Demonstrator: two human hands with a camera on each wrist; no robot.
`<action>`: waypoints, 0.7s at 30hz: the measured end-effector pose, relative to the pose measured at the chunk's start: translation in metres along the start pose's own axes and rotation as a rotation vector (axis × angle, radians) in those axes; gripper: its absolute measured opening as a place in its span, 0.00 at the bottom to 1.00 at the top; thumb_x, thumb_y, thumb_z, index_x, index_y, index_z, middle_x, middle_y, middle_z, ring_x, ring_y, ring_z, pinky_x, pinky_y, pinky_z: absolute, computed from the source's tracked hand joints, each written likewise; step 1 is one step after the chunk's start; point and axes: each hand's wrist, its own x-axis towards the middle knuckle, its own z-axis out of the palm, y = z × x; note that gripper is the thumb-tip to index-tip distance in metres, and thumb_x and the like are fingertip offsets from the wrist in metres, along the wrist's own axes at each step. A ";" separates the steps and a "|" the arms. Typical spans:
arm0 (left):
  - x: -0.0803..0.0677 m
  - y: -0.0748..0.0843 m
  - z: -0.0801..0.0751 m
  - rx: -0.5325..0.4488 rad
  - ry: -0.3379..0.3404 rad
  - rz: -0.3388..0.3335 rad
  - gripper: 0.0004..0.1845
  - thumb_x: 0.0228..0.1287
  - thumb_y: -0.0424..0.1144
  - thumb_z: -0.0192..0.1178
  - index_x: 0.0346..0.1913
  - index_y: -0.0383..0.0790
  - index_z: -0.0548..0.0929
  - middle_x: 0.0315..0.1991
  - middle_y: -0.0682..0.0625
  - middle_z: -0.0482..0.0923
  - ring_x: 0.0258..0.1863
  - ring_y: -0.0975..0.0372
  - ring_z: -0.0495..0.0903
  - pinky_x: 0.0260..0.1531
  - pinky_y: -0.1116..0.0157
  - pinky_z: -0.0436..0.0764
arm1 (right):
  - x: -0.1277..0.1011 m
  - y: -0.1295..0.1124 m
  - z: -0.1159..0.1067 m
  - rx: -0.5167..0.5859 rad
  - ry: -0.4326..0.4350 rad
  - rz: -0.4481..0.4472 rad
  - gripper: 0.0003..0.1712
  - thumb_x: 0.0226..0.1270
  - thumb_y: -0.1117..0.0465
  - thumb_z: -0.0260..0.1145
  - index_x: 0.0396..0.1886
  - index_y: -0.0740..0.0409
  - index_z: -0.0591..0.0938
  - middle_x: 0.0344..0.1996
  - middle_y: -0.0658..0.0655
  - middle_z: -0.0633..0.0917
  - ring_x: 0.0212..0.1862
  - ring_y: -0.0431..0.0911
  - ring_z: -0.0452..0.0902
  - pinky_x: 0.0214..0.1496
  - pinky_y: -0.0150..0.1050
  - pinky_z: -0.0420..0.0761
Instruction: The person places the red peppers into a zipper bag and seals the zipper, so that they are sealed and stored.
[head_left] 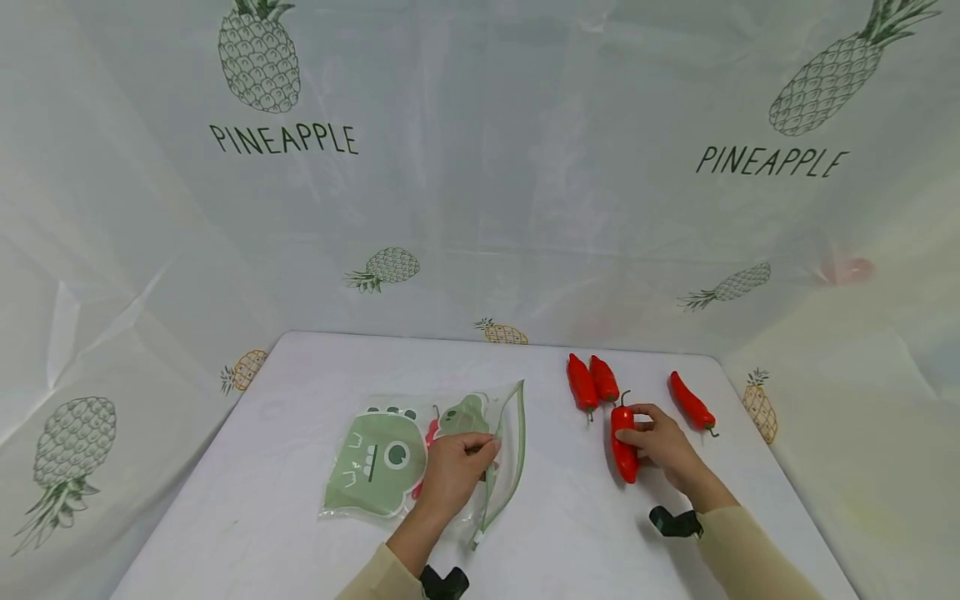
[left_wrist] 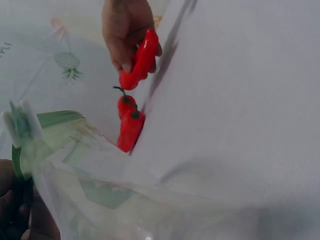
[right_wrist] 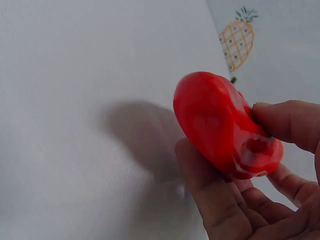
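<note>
My right hand [head_left: 660, 442] grips a red chili pepper [head_left: 623, 446] above the table, thumb on one side and fingers on the other. In the right wrist view the glossy pepper [right_wrist: 215, 125] is seen end-on, largely hiding its stem. My left hand [head_left: 456, 475] pinches the rim of a clear plastic zip bag [head_left: 375, 467] with a green cartoon monster print. The bag's green-edged mouth [head_left: 521, 450] stands apart, facing right. Something red [head_left: 431, 431], with a thin stem, shows inside the bag, partly hidden by the print and my left hand.
Two red peppers [head_left: 581, 383] [head_left: 603, 380] lie side by side at the table's back. Another pepper [head_left: 692, 402] lies near the right edge of the white table [head_left: 285, 433]. A pineapple-printed sheet [head_left: 480, 183] hangs behind and around the table.
</note>
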 end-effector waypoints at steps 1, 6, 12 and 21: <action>0.000 0.000 0.000 -0.001 0.000 -0.001 0.10 0.69 0.39 0.71 0.46 0.37 0.94 0.30 0.50 0.90 0.24 0.68 0.83 0.28 0.71 0.84 | -0.003 -0.001 0.001 0.006 0.000 -0.005 0.45 0.70 0.56 0.74 0.78 0.62 0.61 0.68 0.76 0.70 0.62 0.67 0.75 0.46 0.50 0.91; 0.000 0.003 0.000 0.005 0.000 0.000 0.09 0.70 0.40 0.70 0.45 0.38 0.94 0.30 0.50 0.89 0.24 0.68 0.83 0.28 0.71 0.84 | -0.015 -0.009 0.008 0.021 0.016 -0.046 0.47 0.70 0.56 0.74 0.78 0.61 0.58 0.71 0.75 0.68 0.67 0.70 0.71 0.46 0.51 0.91; 0.001 0.004 0.000 0.014 0.002 0.007 0.09 0.70 0.40 0.70 0.45 0.40 0.94 0.31 0.48 0.90 0.25 0.66 0.83 0.28 0.70 0.84 | -0.027 -0.017 0.013 -0.028 0.075 -0.151 0.47 0.72 0.54 0.73 0.81 0.58 0.57 0.72 0.73 0.69 0.67 0.68 0.73 0.45 0.48 0.91; 0.004 0.007 0.000 0.031 -0.005 0.012 0.10 0.70 0.42 0.70 0.47 0.41 0.94 0.32 0.51 0.90 0.27 0.66 0.85 0.29 0.70 0.84 | -0.043 -0.029 0.023 -0.046 0.149 -0.230 0.46 0.71 0.53 0.74 0.81 0.54 0.61 0.70 0.73 0.74 0.63 0.67 0.77 0.41 0.46 0.91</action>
